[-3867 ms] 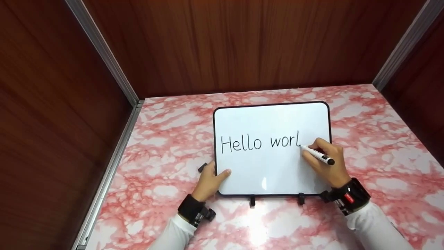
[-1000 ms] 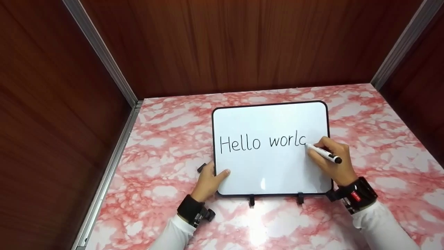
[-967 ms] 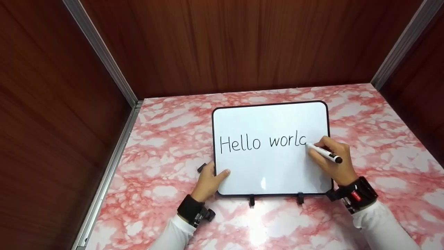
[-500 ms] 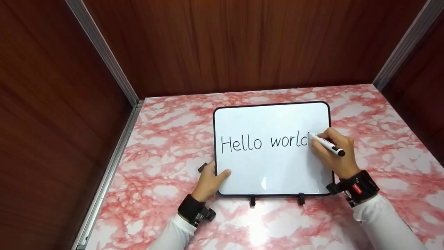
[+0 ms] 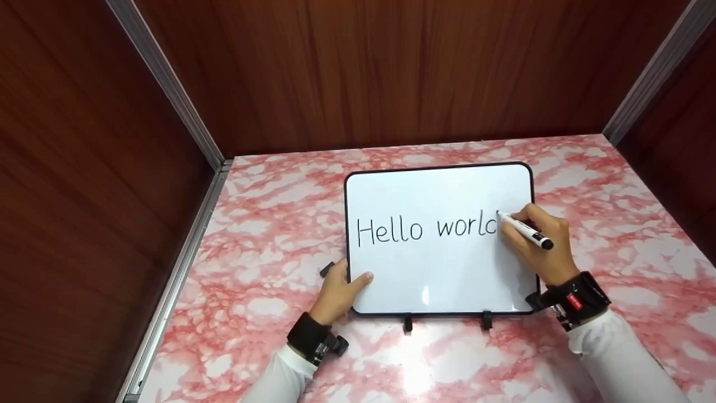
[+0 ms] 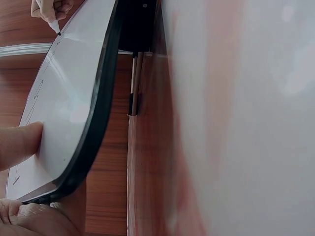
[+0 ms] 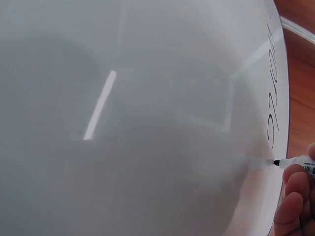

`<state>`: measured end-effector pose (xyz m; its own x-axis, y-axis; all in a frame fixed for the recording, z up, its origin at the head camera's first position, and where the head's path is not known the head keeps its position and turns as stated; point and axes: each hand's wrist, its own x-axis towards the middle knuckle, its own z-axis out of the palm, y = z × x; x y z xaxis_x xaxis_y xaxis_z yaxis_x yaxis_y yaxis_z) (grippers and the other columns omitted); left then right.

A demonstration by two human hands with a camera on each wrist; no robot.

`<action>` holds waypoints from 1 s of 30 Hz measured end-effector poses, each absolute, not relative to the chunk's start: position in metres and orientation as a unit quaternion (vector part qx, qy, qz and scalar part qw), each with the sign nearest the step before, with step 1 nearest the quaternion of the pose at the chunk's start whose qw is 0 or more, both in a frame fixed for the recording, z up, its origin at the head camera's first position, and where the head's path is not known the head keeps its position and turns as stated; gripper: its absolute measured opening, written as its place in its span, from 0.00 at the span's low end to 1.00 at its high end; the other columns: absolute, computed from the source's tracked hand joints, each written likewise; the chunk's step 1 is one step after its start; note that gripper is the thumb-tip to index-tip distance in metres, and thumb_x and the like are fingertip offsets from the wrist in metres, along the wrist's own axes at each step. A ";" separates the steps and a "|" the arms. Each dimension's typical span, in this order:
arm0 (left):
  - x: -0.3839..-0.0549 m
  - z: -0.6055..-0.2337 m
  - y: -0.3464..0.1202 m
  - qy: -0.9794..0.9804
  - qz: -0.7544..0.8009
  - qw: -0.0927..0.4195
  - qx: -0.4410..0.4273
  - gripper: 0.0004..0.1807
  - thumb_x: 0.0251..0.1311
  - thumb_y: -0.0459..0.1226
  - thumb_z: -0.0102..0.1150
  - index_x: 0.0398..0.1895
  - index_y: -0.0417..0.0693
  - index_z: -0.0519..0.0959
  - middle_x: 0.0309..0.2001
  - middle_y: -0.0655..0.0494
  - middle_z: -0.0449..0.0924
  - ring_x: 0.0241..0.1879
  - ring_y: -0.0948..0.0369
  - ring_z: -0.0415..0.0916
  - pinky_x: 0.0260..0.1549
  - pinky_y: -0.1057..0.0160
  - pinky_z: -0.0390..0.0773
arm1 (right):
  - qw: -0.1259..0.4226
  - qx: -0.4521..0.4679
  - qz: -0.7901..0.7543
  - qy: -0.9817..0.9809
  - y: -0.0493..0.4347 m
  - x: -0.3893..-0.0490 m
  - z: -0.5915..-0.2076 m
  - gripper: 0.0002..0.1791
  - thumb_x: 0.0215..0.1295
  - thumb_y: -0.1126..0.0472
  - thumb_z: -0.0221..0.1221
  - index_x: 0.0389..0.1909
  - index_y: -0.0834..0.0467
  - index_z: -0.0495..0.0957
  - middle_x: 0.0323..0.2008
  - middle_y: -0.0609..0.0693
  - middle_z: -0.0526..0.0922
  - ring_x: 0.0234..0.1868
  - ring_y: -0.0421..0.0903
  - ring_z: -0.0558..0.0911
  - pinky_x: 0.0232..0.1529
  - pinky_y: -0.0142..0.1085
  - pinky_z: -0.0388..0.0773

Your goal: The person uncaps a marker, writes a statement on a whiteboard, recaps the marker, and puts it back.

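Note:
A black-framed whiteboard [image 5: 430,274] leans on a stand, with "Hello worlc" in black strokes across its middle. On its lower left edge my left hand [image 5: 335,292] grips the frame, thumb [image 6: 22,142] over the front face and fingers behind. My right hand [image 5: 542,246] pinches a white marker [image 5: 526,230] with a black end. The marker's dark tip [image 7: 276,162] is at the board surface, just right of and above the "c". Whether the tip touches cannot be told. Part of the board's right edge is hidden behind the right hand.
Small black stand feet [image 5: 408,322] stick out under the board's lower edge, and another black piece [image 5: 327,269] shows beside the left hand. The table [image 5: 268,240] has a red and white marbled top. Dark wood panels [image 5: 363,73] close off the back and sides.
The right hand has shifted right along the line with the marker. The letter "c" has appeared after the "l", and the marker tip has risen beside it. The left hand stays put.

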<state>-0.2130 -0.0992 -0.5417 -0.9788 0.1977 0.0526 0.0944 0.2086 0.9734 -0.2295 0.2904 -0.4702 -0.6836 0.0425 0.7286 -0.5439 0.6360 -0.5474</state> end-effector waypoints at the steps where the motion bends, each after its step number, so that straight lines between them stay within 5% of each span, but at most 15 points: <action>1: -0.213 -0.542 -0.099 0.776 0.623 0.041 0.096 0.24 0.72 0.34 0.67 0.67 0.32 0.78 0.60 0.35 0.87 0.54 0.48 0.88 0.57 0.51 0.88 | 0.366 0.152 0.398 -0.827 0.290 -0.229 -0.470 0.08 0.58 0.74 0.73 0.28 0.65 0.82 0.21 0.54 0.86 0.21 0.27 0.71 0.25 0.19 0.65; 17: -0.213 -0.541 -0.099 0.779 0.618 0.038 0.100 0.21 0.72 0.33 0.67 0.63 0.31 0.79 0.54 0.35 0.89 0.47 0.52 0.89 0.50 0.56 0.89 | 0.374 0.169 0.390 -0.824 0.289 -0.224 -0.475 0.11 0.54 0.75 0.73 0.24 0.63 0.80 0.16 0.49 0.80 0.19 0.28 0.68 0.22 0.20 0.63; 30: -0.212 -0.539 -0.098 0.791 0.605 0.038 0.084 0.22 0.72 0.35 0.68 0.63 0.31 0.79 0.54 0.35 0.89 0.48 0.51 0.89 0.53 0.52 0.89 | 0.374 0.177 0.386 -0.825 0.289 -0.220 -0.481 0.14 0.49 0.78 0.72 0.20 0.62 0.77 0.14 0.48 0.75 0.19 0.27 0.64 0.22 0.19 0.58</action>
